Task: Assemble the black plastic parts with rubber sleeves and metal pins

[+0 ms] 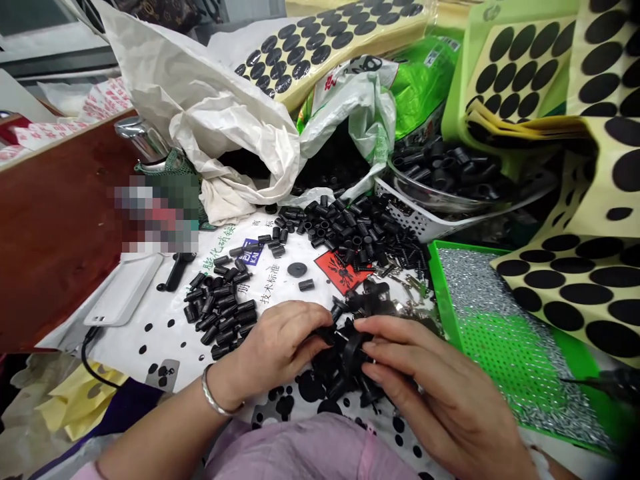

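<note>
Near the front edge of the bench, over the white printed sheet [280,267]: left hand [280,347] and right hand [440,393] meeting on one small black part [350,343], left fingertips pinching its left end, right thumb and forefinger pressed on its right side. Long axis roughly left to right, spanning the two grips. Loose black sleeves [220,307] just left of the left hand; green tray [525,360] beside the right.

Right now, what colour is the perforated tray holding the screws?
Bright green tray, clearest in the head view.
</note>
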Available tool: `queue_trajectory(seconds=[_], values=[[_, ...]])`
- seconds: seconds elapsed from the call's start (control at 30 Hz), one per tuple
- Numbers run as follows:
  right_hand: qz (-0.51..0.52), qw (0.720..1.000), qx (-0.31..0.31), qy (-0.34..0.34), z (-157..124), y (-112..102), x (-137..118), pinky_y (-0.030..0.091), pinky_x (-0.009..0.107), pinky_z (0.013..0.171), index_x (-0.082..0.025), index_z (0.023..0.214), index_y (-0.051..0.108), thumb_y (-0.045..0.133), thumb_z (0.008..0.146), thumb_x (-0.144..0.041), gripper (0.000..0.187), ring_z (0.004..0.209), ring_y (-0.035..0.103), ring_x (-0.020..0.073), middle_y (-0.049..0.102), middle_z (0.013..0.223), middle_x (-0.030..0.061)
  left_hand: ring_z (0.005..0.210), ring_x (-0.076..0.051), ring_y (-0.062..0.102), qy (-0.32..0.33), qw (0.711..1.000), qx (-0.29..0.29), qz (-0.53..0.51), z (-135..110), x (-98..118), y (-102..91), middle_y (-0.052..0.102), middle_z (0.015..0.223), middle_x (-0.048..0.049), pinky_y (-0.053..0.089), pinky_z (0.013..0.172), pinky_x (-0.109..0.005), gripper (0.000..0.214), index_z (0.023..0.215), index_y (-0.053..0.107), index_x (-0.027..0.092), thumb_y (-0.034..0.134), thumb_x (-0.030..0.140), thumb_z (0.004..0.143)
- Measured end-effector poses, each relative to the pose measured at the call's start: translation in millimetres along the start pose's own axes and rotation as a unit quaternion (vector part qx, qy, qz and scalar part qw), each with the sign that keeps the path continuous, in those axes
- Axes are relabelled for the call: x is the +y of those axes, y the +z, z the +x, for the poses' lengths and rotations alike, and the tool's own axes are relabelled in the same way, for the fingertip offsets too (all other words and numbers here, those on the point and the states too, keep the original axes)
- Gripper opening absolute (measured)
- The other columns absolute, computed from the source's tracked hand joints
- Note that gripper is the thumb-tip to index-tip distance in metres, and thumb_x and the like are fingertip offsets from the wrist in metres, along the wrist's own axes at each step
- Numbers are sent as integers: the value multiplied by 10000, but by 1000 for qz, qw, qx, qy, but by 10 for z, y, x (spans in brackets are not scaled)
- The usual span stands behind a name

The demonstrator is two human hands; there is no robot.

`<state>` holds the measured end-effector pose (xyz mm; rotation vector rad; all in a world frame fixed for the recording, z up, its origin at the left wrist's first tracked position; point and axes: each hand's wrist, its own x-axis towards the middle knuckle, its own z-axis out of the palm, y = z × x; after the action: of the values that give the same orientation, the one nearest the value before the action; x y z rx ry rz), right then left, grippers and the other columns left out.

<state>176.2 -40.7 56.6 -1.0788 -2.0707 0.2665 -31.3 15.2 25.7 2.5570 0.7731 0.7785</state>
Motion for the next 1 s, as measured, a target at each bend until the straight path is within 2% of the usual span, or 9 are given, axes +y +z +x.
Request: queue_trajectory(seconds=[0.17,0.3,0.4,0.47,0.57,0.67,0.83,0.93,1.0], values=[[-41,998,21,-35,-22,69,-21,551,268,741,-153,924,586,518,801,-119,144,876,635,154,664,978,92,886,-162,577,20,998,29,-46,17,114,6,610,940,-90,485,779,-269,200,1038,480,139,478,118,839],[73,996,-24,34,0,53,54,546,231,741,-176,889,583,533,796,-118,120,917,621,140,649,992,75,820,-156,574,-7,989,45,-139,43,143,36,599,863,-74,480,721,-259,162,1004,484,151,509,203,853],[130,988,-39,70,16,46,122,543,224,745,-191,864,579,540,793,-112,113,909,620,128,644,987,55,791,-150,569,-46,984,24,-170,39,112,72,597,871,-71,469,697,-253,188,1013,487,154,502,268,864],[118,991,-28,53,19,55,145,539,231,761,-182,882,578,532,793,-98,130,930,614,131,643,995,65,744,-139,567,-48,987,2,-152,30,85,89,606,852,-63,458,662,-237,212,1035,491,148,476,292,879],[57,998,-31,-11,19,57,143,531,226,790,-141,912,585,521,790,-76,153,961,604,138,642,1013,101,654,-127,544,-21,993,-5,-115,20,67,80,599,750,-41,433,603,-221,223,1023,509,138,431,307,899],[3,997,-49,-67,29,26,129,526,226,811,-115,926,592,502,793,-62,170,963,607,140,649,1011,118,661,-136,540,1,993,-19,-116,31,82,30,592,732,-51,429,626,-230,242,979,532,124,405,318,907],[-19,992,-79,-98,38,-28,111,523,227,827,-127,949,587,463,810,-67,195,960,608,131,658,1009,103,624,-136,524,-4,970,-115,-212,57,89,-35,564,678,-60,407,592,-223,338,897,570,77,390,364,903],[-9,992,-75,-99,25,-17,104,513,218,842,-122,953,581,459,816,-73,190,975,598,123,657,1015,104,615,-119,513,-20,952,-116,-284,43,72,-31,563,702,-54,405,586,-205,337,941,568,75,382,355,908],[-11,992,-73,-99,13,5,110,512,226,847,-116,947,582,459,812,-62,190,977,596,123,657,1013,106,620,-127,503,-27,959,-111,-259,26,64,-19,557,695,-53,402,598,-217,315,929,578,74,405,335,902]])
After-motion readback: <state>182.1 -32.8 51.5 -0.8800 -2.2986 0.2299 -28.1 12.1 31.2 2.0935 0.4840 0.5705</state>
